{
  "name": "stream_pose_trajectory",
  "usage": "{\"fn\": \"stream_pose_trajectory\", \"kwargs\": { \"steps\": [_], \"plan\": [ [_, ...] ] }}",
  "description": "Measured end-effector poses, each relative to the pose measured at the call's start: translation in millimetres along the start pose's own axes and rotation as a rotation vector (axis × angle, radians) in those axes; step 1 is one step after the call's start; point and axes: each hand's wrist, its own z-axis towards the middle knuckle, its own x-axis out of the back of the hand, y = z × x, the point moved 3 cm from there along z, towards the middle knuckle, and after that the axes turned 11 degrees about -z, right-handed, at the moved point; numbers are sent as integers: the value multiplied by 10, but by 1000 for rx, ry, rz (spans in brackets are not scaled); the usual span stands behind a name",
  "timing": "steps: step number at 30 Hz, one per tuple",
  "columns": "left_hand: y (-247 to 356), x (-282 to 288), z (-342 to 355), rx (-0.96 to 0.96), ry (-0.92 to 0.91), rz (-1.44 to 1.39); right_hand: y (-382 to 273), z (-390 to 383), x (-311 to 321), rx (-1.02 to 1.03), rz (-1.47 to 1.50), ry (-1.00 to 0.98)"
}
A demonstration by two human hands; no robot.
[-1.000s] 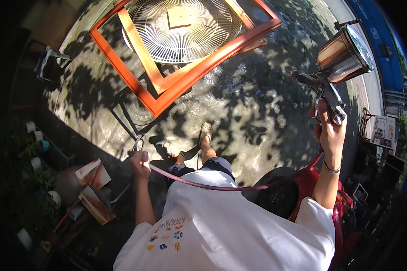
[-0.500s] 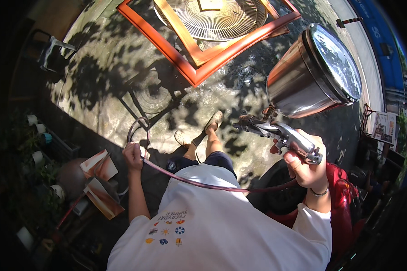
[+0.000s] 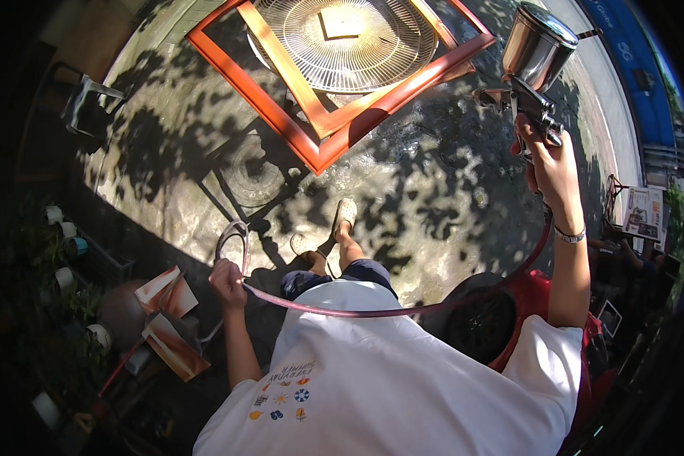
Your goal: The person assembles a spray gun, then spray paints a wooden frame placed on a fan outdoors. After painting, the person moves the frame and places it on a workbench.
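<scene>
My right hand [image 3: 547,163] grips a metal spray gun [image 3: 536,106] with a large shiny cup [image 3: 538,47] on top, held out at the upper right. My left hand [image 3: 228,281] is closed around a pinkish hose [image 3: 334,311], which hangs in a loop there and curves across my body toward the gun. In front of me a red-orange picture frame [image 3: 258,99] and a lighter wooden frame [image 3: 281,64] rest over a round wire grille [image 3: 384,49]. A small square wooden piece [image 3: 340,23] lies on the grille's middle.
Sunlit concrete ground [image 3: 410,167] with leaf shadows lies under me. A stool [image 3: 91,102] is at the upper left. Painted boards [image 3: 171,342] and potted plants [image 3: 68,273] are at lower left. A red vehicle [image 3: 528,292] with a dark wheel is at my right. A blue wall [image 3: 638,68] borders the right.
The spray gun came down close to me half a second ago and is now raised forward and to the upper right again. My left hand still holds the hose.
</scene>
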Motion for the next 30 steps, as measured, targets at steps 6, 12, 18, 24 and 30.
{"fn": "stream_pose_trajectory", "kwargs": {
  "steps": [6,12,18,24,30],
  "plan": [
    [249,-399,139,67,39,16,478,939,451,-20,-99,69],
    [512,-807,323,38,4,-8,913,1736,881,38,-81,253],
    [653,-1024,402,8,0,13,1261,2131,1226,32,-293,533],
    [611,-940,335,-12,18,17,1146,1693,1033,31,-121,392],
    [389,-517,144,-9,45,-13,581,681,565,45,-45,215]
  ]
}}
